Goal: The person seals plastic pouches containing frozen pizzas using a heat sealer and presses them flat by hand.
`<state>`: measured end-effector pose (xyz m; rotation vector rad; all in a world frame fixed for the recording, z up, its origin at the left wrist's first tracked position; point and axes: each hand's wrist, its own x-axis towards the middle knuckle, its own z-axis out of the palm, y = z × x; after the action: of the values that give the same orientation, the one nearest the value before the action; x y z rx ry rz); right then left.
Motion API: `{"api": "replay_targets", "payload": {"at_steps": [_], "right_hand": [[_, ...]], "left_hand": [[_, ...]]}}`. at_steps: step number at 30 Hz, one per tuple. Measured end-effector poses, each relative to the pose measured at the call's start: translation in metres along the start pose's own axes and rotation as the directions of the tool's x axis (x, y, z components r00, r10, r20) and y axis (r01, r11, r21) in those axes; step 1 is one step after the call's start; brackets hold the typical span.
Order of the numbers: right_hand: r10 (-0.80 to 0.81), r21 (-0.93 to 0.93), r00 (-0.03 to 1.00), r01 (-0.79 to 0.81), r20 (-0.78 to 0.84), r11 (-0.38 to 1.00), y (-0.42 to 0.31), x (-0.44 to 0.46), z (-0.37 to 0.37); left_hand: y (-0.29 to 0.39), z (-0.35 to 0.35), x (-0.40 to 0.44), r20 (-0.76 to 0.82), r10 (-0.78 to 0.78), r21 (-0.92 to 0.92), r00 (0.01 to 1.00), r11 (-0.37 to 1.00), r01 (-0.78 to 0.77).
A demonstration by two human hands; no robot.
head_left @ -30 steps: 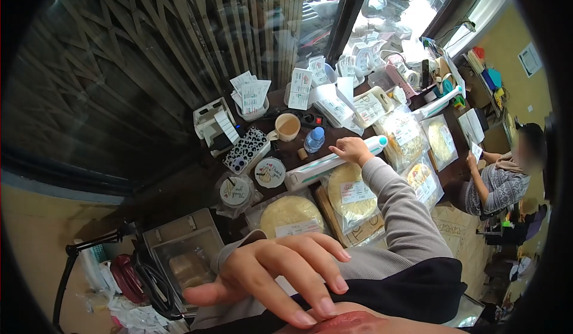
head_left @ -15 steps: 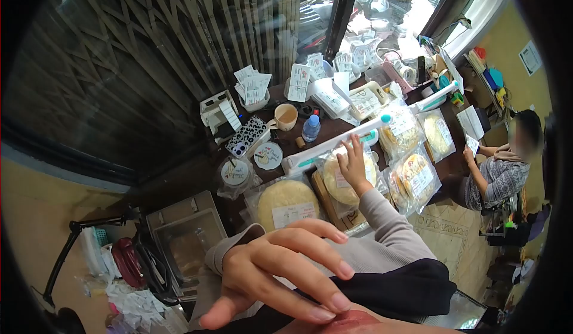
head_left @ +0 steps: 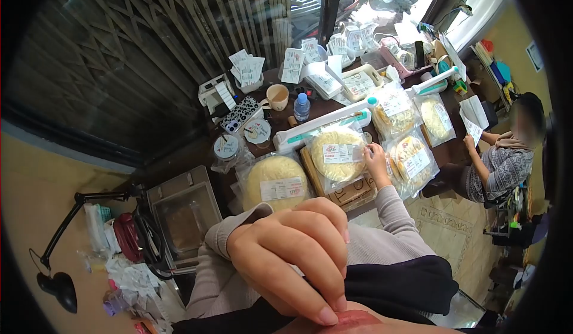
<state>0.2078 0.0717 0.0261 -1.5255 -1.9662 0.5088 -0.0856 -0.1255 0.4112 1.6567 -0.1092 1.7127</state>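
Observation:
My left hand (head_left: pixel 292 250) is large in the foreground, its fingers curled and fingertips touching the reddish skin at the bottom edge. Its thumb is hidden, and I see nothing held. My right hand (head_left: pixel 377 166) reaches over the table, fingers closed at the right edge of a clear plastic bag with a labelled cheese pizza (head_left: pixel 339 164). This bag lies on a cardboard box (head_left: pixel 352 195). Left of it is another bagged pizza (head_left: pixel 276 173) with a white label; to the right, a bagged stack (head_left: pixel 412 164) lies close to my right hand.
A long white-and-teal bag sealer (head_left: pixel 322 125) lies behind the pizzas. Beyond it stand a blue-capped bottle (head_left: pixel 301 108), a mug (head_left: pixel 277 97) and label stacks (head_left: pixel 292 65). At right, a person (head_left: pixel 507 155) holds papers. A desk lamp (head_left: pixel 59 289) is at lower left.
My left hand's fingers have curled in from a spread pose. My right hand has moved from above the sealer and pizza to the bag's right edge, closing its fingers. The view has shifted slightly.

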Motion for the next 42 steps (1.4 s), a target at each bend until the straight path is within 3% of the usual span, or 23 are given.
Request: {"api": "replay_targets", "payload": {"at_steps": [11,18,24,25,28,32,35,38,42], "right_hand": [[-0.057,0.014,0.978,0.055,0.200,0.998,0.025,-0.004,-0.040],[-0.137,0.215,0.959,0.083,0.247,0.973,0.061,0.016,-0.042],[-0.145,0.311,0.916,0.023,0.374,0.950,0.070,0.048,-0.024],[-0.229,0.278,0.930,0.148,0.287,0.949,0.068,0.052,-0.021],[-0.044,0.435,0.891,-0.176,0.451,0.883,0.076,0.077,0.015],[0.070,0.440,0.812,-0.385,0.580,0.811,0.049,0.107,0.035],[0.112,0.528,0.751,-0.555,0.651,0.643,0.043,0.115,0.057],[0.103,0.577,0.747,-0.587,0.657,0.568,0.043,0.110,0.064],[0.063,0.649,0.890,-0.376,0.452,0.661,0.016,0.087,0.017]], "left_hand": [[-0.065,0.065,0.041,0.055,-0.007,-0.074,0.998,0.997,0.011],[-0.111,0.096,0.049,0.042,-0.045,-0.059,0.998,0.997,0.048],[-0.136,0.110,0.050,-0.028,-0.185,-0.063,0.982,0.981,0.183],[-0.142,0.112,0.050,-0.041,-0.157,-0.035,0.987,0.987,0.155],[-0.164,0.115,0.047,-0.058,-0.090,0.020,0.994,0.996,0.091],[-0.183,0.121,0.046,-0.082,-0.097,0.005,0.992,0.995,0.097],[-0.193,0.126,0.050,-0.093,-0.113,-0.011,0.989,0.994,0.112],[-0.199,0.129,0.055,-0.087,-0.174,-0.056,0.981,0.984,0.169],[-0.213,0.130,0.063,-0.092,-0.209,-0.106,0.973,0.974,0.200]]}}
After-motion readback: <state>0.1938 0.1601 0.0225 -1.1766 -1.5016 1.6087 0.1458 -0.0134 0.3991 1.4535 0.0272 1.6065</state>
